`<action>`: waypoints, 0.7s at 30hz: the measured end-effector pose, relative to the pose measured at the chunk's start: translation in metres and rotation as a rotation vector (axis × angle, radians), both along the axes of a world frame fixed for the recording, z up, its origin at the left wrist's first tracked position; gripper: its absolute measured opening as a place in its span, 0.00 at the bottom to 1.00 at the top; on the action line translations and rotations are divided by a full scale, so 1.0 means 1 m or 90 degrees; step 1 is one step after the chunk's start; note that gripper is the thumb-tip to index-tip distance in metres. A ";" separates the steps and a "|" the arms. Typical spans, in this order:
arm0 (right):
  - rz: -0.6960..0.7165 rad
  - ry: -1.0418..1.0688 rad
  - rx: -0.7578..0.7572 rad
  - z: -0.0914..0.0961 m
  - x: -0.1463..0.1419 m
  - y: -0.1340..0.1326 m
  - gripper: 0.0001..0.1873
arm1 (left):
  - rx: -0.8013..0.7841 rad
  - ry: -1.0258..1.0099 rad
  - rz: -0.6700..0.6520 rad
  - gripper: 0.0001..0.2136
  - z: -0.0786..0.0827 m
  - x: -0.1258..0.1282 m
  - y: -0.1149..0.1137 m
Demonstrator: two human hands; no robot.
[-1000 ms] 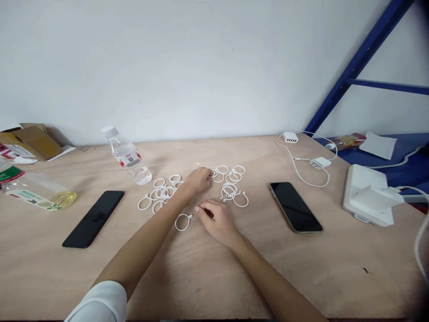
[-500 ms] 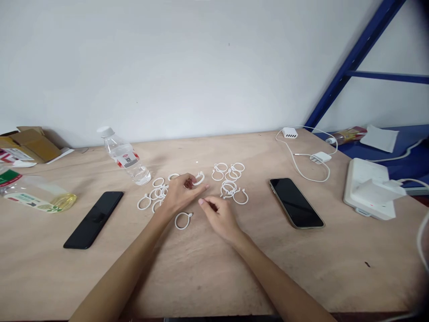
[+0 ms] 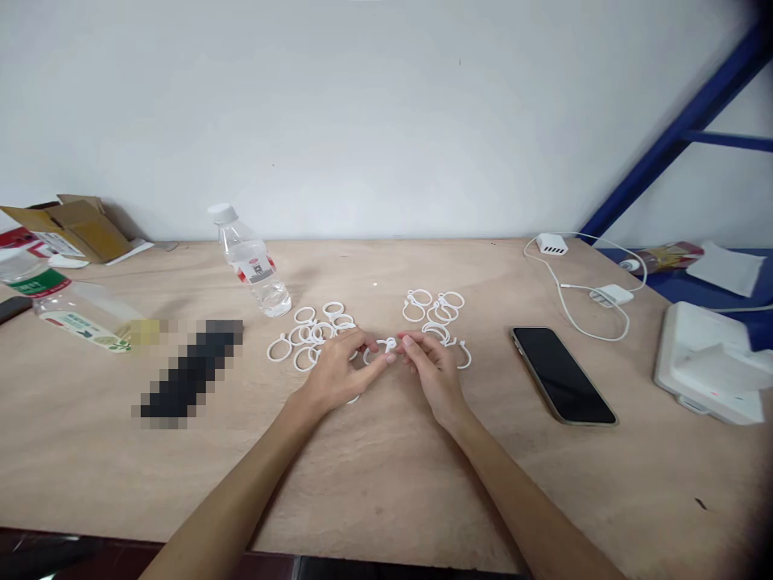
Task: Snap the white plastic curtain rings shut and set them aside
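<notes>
Between my hands is a white plastic curtain ring (image 3: 375, 348) with a small knob-like eyelet on its right side. My left hand (image 3: 344, 370) is closed on it, thumb and fingers pinching its near left part. The fingers of my right hand (image 3: 433, 374) are pinched together at the eyelet end, hiding exactly where they grip. To the left of my left hand lies a loose group of similar curtain rings (image 3: 279, 349). Another group of curtain rings (image 3: 447, 306) lies beyond my right hand. One more ring, mostly hidden, is below my left hand.
A leaning water bottle (image 3: 257, 266) stands behind the left rings. Farther left are a pixelated dark object (image 3: 190, 374), an oil bottle (image 3: 78, 310) and an opened cardboard box (image 3: 78, 229). On the right are a phone (image 3: 563, 374), a charger with cable (image 3: 551, 244) and a white power strip (image 3: 694, 354).
My right hand has moved up to the ring held in my left hand, and that ring now lies lower between both hands. The view has shifted left.
</notes>
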State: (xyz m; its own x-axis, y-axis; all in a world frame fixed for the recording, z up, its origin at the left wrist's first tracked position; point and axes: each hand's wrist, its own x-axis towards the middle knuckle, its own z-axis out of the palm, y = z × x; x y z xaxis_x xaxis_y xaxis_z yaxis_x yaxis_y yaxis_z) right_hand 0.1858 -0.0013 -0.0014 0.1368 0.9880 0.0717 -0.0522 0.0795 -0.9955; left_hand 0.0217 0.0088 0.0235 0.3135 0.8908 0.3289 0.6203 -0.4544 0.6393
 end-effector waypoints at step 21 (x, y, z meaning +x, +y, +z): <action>0.024 -0.183 0.123 -0.006 -0.007 -0.006 0.12 | 0.060 0.074 -0.010 0.11 -0.001 -0.020 0.014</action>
